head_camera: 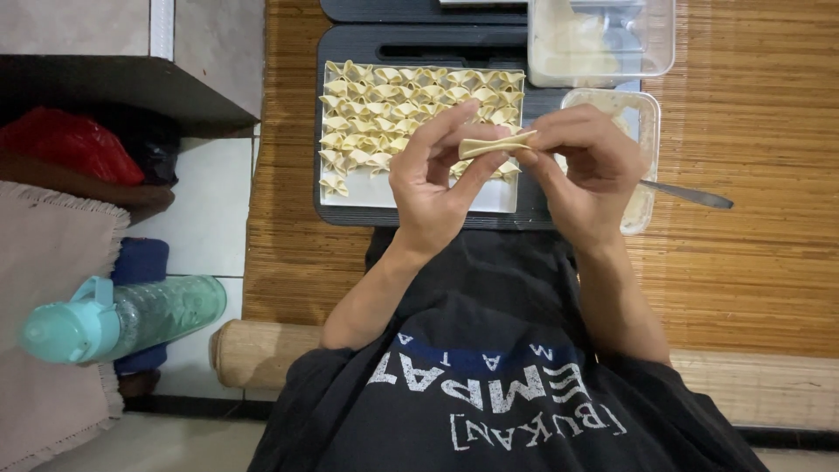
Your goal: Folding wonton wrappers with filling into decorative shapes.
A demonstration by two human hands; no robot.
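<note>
**Inspector:** Nearest us is our dark shirt [489, 385]; beyond it both forearms rise over the bamboo mat [752, 262]. What do we hold?

**Assistant:** We hold one folded dough wrapper [494, 144], pale yellow, flat and narrow, lying level between both hands above the near right corner of the white tray [419, 197].

**Inspector:** Finger state?

**Assistant:** Our left hand [433, 188] pinches the wrapper's left end between thumb and forefinger; our right hand [585, 170] is clamped on its right end, fingers curled together.

**Inspector:** Surroundings?

**Assistant:** Finished folded dumplings [393, 109] fill the tray's far rows. A clear tub of filling [634, 114] sits at the tray's right edge, with a metal utensil [690, 194] resting in it. A teal water bottle [114, 319] lies off the mat's left edge.
</note>
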